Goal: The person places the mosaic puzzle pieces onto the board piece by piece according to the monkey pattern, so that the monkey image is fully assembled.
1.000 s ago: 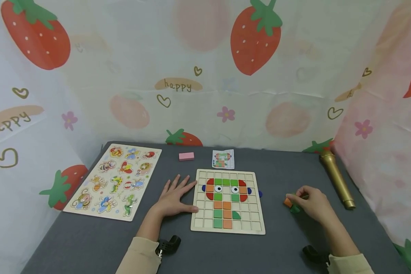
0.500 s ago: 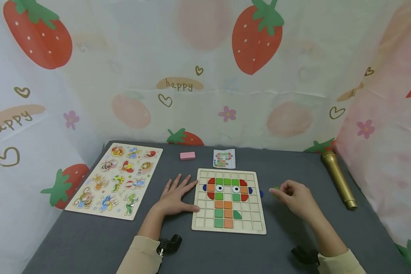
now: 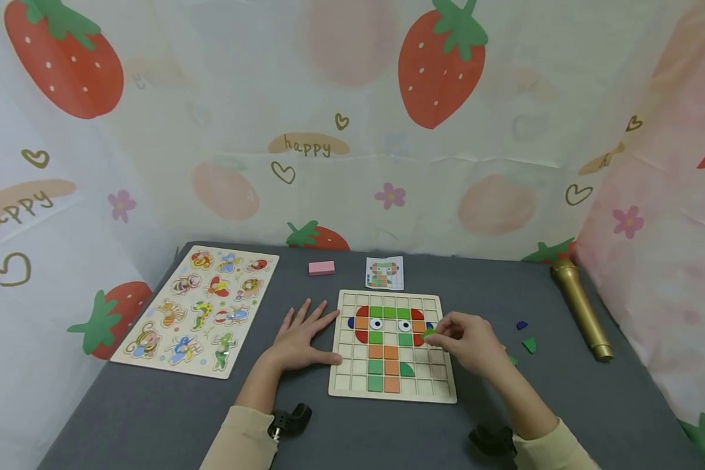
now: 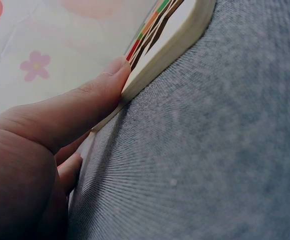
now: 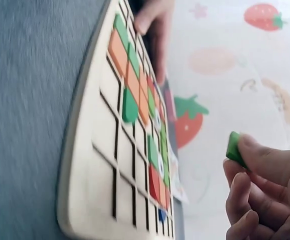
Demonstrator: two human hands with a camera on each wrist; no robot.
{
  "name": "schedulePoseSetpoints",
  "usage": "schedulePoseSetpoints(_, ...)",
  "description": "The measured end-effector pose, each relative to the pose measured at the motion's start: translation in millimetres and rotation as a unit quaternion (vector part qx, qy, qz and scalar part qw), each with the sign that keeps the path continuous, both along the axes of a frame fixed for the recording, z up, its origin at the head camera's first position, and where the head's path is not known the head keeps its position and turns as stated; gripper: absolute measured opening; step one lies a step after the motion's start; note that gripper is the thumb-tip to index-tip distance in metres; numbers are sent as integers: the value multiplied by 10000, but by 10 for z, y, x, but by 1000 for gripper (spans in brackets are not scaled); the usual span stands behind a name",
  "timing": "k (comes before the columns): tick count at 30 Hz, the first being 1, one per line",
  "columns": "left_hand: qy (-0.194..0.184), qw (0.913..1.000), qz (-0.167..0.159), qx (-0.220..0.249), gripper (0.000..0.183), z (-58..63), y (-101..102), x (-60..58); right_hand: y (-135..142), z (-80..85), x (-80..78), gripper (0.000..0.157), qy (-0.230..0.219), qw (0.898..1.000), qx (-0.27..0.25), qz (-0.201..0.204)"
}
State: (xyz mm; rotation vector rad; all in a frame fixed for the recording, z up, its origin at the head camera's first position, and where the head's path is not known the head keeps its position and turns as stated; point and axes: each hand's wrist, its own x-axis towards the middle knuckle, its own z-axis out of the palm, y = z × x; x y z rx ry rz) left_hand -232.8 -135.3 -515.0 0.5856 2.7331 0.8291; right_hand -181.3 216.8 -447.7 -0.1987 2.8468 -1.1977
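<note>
A wooden grid board (image 3: 437, 385) lies in the middle of the table, with red, green, orange and blue tiles and two eye tiles set in its cells. My right hand (image 3: 470, 343) is over the board's right edge and pinches a small green tile (image 5: 235, 148) between thumb and index finger. My left hand (image 3: 298, 343) rests spread on the table at the board's left side, its thumb (image 4: 97, 97) touching the board's edge. A green quarter-round tile (image 3: 407, 369) sits in the lower part of the grid.
Loose tiles, including a blue one (image 3: 522, 325) and a green one (image 3: 529, 345), lie right of the board. Behind it are a pattern card (image 3: 384, 273) and a pink block (image 3: 321, 268). An insect puzzle board (image 3: 196, 313) lies left, a gold cylinder (image 3: 581, 310) far right.
My right hand has picked the green tile from the loose pieces at right and carried it left to above the board's right edge. My left hand stays in place.
</note>
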Motion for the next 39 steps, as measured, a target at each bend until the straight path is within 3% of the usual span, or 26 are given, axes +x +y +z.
schedulePoseSetpoints(7, -6, 10000, -1, -19, 100, -6, -16, 2, -355, -129, 31, 6, -152, 9983, -244, 513)
schedulePoseSetpoints(16, -20, 10000, -7, 30, 99, -6, -7, 6, -784, -327, 28, 9, -162, 9911, -219, 1307)
schedulePoseSetpoints(24, 24, 10000, -20, -16, 99, -5, -9, 4, -1000, -389, -49, 7, 27, 9913, 254, 1290)
schedulePoseSetpoints(31, 44, 10000, -32, -57, 100, -7, -30, -7, -1123, -400, -94, 8, 151, 9834, 956, 1532)
schedulePoseSetpoints(39, 37, 10000, -27, 20, 99, -16, -16, -3, -1093, -355, -63, 8, -16, 9849, 1038, 1388)
